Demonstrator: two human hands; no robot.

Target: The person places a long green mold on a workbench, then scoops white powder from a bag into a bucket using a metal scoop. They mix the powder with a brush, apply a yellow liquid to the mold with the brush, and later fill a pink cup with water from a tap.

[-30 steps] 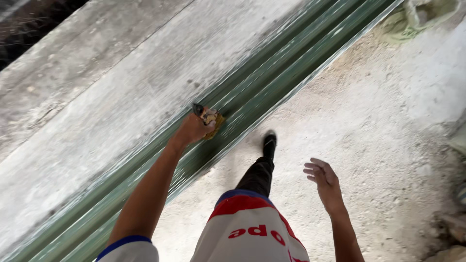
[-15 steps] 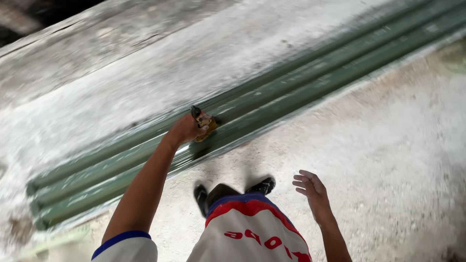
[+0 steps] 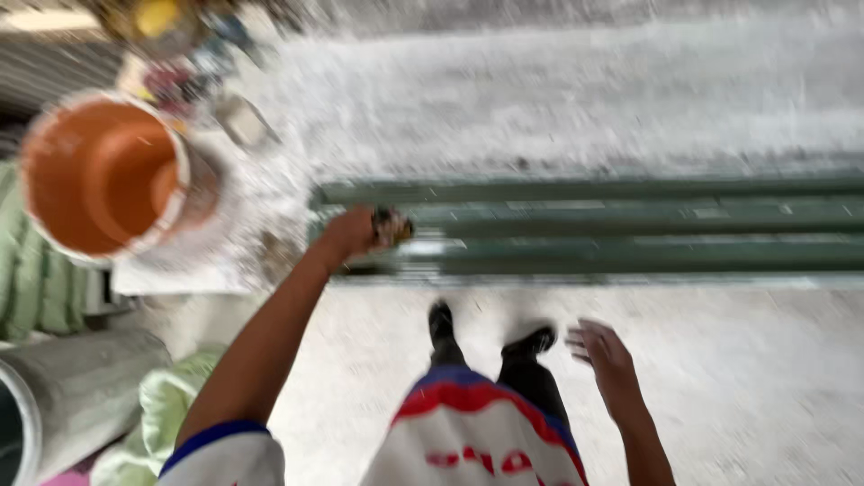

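Dusty grey ground [image 3: 765, 396] is under the feet. Long green ridged sheets [image 3: 630, 225] lie across it. At their near end, the left hand [image 3: 355, 232] grips a small brown thing [image 3: 392, 227]. Off to the side, the right hand [image 3: 605, 355] hangs open, holding nothing. An orange bucket [image 3: 103, 175] stands nearby.

An outdoor building site or work yard: rough concrete ground [image 3: 756, 387], green corrugated roofing sheets [image 3: 630, 229] laid flat, an orange bucket [image 3: 103, 175], and a grey pipe [image 3: 63, 405] lying nearby.
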